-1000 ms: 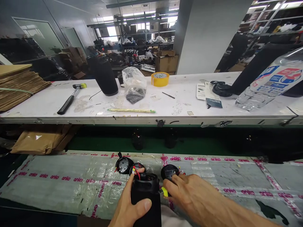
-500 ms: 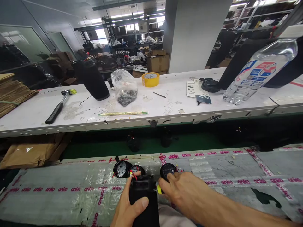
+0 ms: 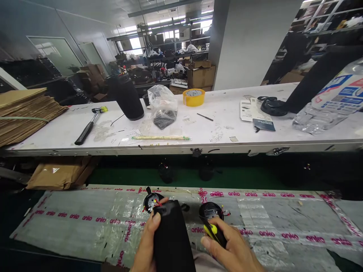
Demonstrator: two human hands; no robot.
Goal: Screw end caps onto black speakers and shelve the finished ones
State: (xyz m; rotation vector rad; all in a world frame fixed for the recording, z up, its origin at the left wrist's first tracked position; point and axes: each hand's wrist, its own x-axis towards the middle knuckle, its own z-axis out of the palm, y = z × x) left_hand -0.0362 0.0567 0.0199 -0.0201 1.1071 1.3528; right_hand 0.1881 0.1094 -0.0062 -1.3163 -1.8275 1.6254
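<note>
My left hand (image 3: 147,241) is wrapped round the side of a black, fabric-covered cylindrical speaker (image 3: 173,241), which is tilted, with thin red wires (image 3: 158,203) coming out near its top. Gripped in my right hand (image 3: 229,245) is a yellow-and-black handled tool (image 3: 212,231), held apart from the speaker; its tip is hard to make out. Just beyond that tool lies a round black part with wires (image 3: 210,211). Behind the speaker's left side, another round black part (image 3: 152,201) is partly covered by my fingers.
A plastic-covered work surface (image 3: 85,234) spreads under my hands. Behind it a white shelf (image 3: 176,124) carries a hammer (image 3: 87,128), a black cylinder (image 3: 126,97), a plastic bag (image 3: 163,107), yellow tape (image 3: 194,99) and a water bottle (image 3: 334,100). Cardboard (image 3: 25,117) is stacked at left.
My right hand has drawn away from the speaker's top edge with the tool, whose handle now shows. The speaker has turned and tipped in my left hand. The view has shifted left.
</note>
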